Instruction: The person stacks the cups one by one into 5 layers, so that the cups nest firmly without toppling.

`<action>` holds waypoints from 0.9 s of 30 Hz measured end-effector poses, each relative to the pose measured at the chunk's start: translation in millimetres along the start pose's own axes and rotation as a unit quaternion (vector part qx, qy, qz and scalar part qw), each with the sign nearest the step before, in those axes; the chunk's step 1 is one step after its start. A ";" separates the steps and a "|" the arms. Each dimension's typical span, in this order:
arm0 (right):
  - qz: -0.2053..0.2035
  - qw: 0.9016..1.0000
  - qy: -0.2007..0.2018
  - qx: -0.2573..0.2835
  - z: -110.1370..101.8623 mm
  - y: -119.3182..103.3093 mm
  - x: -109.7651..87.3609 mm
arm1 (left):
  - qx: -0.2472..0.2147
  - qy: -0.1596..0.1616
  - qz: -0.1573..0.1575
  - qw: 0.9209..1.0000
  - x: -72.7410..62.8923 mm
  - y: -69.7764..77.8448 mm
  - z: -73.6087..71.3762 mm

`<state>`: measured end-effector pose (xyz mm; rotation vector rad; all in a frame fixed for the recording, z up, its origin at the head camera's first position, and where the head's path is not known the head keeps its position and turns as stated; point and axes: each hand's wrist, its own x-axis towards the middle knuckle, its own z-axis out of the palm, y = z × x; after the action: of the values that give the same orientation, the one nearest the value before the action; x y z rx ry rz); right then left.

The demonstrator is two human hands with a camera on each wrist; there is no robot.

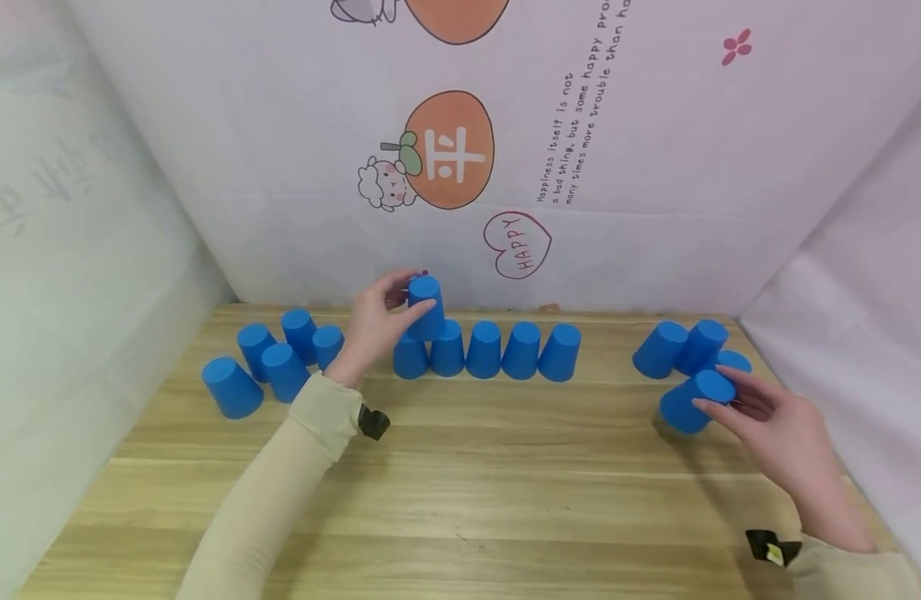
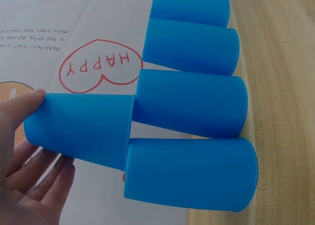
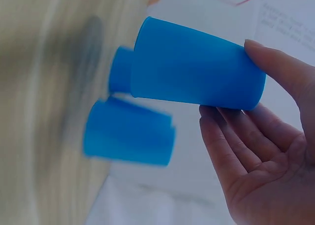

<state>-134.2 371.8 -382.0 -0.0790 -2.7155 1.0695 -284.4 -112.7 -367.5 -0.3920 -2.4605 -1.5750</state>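
My left hand (image 1: 373, 325) grips an upside-down blue cup (image 1: 427, 310) between thumb and fingers. Its rim meets the tops of the two leftmost cups in a straight row of upside-down blue cups (image 1: 483, 350), as the left wrist view shows close up. On the right side, my right hand (image 1: 790, 429) pinches another blue cup (image 3: 197, 67) near its base, thumb on one side and fingers on the other. That cup hangs slightly tilted above the wood, its shadow below. Just behind it are three more upside-down blue cups (image 1: 659, 350), one partly hidden by my fingers.
A cluster of several upside-down blue cups (image 1: 232, 388) stands at the left, beside my left forearm. The wood-grain table (image 1: 490, 500) backs onto a white printed sheet (image 1: 640, 267). White sheets also hang along the left (image 1: 77, 275) and right (image 1: 865, 333) sides.
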 end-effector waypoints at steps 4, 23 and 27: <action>-0.037 0.999 0.003 0.005 11.4 -22.2 1.5 | -0.006 0.006 0.004 1.000 -1.8 -1.2 -0.7; -0.150 0.988 -0.011 0.030 63.9 -96.0 28.5 | 0.063 0.087 0.030 0.994 -71.8 -19.8 -49.0; -0.158 0.986 -0.024 0.047 73.3 -101.7 35.9 | 0.081 0.108 0.031 0.990 -91.7 -33.1 -64.5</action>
<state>-182.5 252.9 -358.3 0.3860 -2.5948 1.1114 -207.1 -195.2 -396.8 -0.2545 -2.3637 -1.3065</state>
